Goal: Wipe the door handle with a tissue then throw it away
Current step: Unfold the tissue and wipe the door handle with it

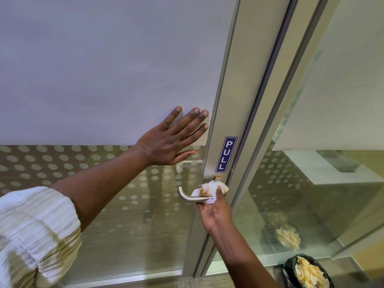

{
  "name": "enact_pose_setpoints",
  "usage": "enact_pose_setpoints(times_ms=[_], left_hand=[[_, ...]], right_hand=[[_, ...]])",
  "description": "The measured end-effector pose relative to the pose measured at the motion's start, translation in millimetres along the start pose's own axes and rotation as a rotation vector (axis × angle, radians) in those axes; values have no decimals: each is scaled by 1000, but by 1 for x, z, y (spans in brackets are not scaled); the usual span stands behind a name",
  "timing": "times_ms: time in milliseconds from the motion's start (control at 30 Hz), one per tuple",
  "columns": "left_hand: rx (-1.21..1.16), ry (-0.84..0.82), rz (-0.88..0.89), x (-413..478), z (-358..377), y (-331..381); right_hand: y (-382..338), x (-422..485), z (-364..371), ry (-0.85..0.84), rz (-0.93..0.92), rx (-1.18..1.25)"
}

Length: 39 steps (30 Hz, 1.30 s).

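Note:
A curved silver door handle (pixel 185 196) sticks out from the metal frame of a glass door, below a blue PULL sticker (pixel 226 154). My right hand (pixel 215 213) holds a white tissue (pixel 209 190) with brown stains, wrapped over the handle's inner end near the frame. My left hand (pixel 171 139) lies flat with fingers spread on the frosted glass panel (pixel 104 69), just left of the frame and above the handle.
A waste bin (pixel 307 273) lined with a black bag and holding crumpled paper stands on the floor at the lower right, by the fixed glass panel (pixel 311 183) that reflects it. The door's lower glass has a dotted pattern.

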State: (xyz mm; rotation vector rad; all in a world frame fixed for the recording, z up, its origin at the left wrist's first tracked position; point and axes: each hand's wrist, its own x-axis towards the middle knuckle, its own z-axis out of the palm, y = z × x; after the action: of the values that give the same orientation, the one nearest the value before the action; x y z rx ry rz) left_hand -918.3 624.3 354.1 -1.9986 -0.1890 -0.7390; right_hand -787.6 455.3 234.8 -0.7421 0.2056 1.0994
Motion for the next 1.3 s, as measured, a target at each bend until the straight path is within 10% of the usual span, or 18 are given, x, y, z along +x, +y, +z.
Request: enact_pose_setpoints(times_ms=[933, 1300], left_hand=[[-22, 7, -5, 0, 4, 1], [-37, -1, -8, -1, 3, 0]], right_hand=[[76, -24, 25, 9, 32, 57], [-12, -5, -12, -86, 270, -415]])
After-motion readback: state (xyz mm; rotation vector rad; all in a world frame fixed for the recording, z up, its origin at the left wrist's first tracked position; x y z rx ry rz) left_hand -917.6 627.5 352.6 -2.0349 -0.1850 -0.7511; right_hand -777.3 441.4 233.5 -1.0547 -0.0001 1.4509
